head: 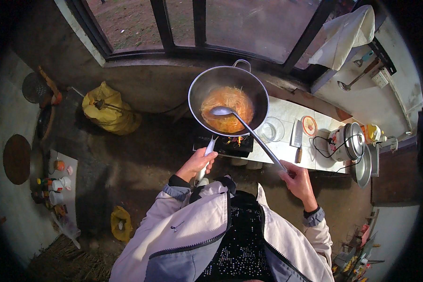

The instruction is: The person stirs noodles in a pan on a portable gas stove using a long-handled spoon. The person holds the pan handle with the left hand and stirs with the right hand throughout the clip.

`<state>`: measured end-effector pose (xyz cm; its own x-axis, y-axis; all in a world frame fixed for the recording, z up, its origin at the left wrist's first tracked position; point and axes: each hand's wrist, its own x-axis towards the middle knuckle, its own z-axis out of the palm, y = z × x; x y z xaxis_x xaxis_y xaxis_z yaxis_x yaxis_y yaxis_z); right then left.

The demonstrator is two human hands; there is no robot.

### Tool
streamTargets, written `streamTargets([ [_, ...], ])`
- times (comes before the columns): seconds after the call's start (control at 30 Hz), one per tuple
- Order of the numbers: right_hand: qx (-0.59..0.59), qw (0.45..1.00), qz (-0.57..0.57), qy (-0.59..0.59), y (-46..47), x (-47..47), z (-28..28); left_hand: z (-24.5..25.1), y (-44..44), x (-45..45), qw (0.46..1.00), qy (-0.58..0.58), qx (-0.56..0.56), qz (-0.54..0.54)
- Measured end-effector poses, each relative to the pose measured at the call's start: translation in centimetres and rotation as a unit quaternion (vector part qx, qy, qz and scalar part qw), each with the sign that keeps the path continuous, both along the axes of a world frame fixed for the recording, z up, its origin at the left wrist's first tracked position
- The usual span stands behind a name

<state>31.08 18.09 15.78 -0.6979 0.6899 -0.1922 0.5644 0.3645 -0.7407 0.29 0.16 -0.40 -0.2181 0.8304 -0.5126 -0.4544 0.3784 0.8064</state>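
My left hand (196, 163) grips the pale handle (206, 158) of a deep, dark wok (202, 83). Thin noodle-like strands in orange broth (234, 97) fill its bottom. In my right hand (296, 179) is the end of a long metal ladle (248, 127). The ladle's bowl (222, 110) rests at the broth's surface, and its shaft crosses the wok's near rim. Beneath the wok a black cooker (245, 146) shows on its near side.
To the right, a white tiled counter (280, 149) bears a glass bowl (270, 130), a cleaver (297, 135), a round red-rimmed lid (309, 126) and a rice cooker (345, 141) with a loose black cord. A yellow sack (107, 109) stands left of the wok. Windows (257, 28) lie behind.
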Motion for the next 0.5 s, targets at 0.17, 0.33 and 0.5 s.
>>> streamTargets([
  [0.17, -0.201, 0.977, -0.064, 0.030, -1.5, 0.9, 1.1, 0.1, 0.0, 0.0, 1.000, 0.002, 0.006, -0.015],
  [0.33, -0.282, 0.957, -0.036, 0.057, -3.1, -1.4, -1.1, 0.4, 0.1, 0.0, 1.000, 0.000, -0.009, -0.007],
  [0.5, -0.257, 0.963, -0.022, 0.084, -3.1, -3.0, -3.6, 0.4, 0.1, 0.1, 1.000, 0.009, -0.002, -0.001],
])
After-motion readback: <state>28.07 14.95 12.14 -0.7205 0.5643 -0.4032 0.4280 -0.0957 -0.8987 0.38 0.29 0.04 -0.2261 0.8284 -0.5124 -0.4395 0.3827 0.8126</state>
